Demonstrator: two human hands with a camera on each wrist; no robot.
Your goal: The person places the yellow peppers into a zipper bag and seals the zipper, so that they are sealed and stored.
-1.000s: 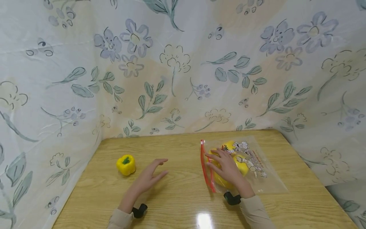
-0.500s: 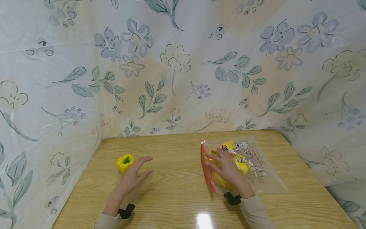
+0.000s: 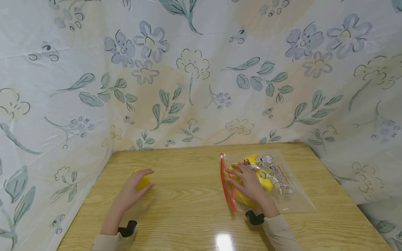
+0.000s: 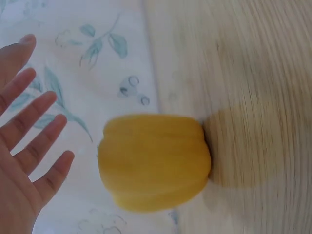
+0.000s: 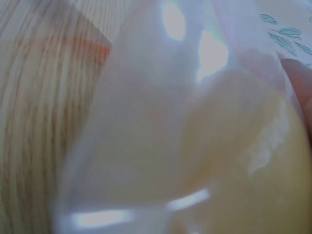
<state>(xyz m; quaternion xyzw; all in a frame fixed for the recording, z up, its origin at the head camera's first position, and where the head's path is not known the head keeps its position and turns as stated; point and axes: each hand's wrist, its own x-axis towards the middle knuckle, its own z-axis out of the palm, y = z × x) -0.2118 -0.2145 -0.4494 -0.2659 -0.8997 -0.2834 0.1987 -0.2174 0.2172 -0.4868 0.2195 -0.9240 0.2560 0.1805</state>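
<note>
The left hand (image 3: 130,190) of the person is at the left part of the wooden table (image 3: 185,198), with its thumb and fingers apart. Just beside it, a yellow pepper (image 4: 155,162) rests on the table, partly covered by the hand in the head view. In the left wrist view a gap shows between fingers and pepper — this hand holds nothing. The right hand (image 3: 251,183), well apart from the left one, rests on a transparent bag (image 3: 296,200), with fingers spread over the plastic. The bag lies flat at the right, its red zip edge (image 3: 223,181) toward the left, and it contains yellow objects (image 3: 266,184) — partly hidden by the hand and the print. A flowered cloth (image 3: 216,125) hangs behind.
</note>
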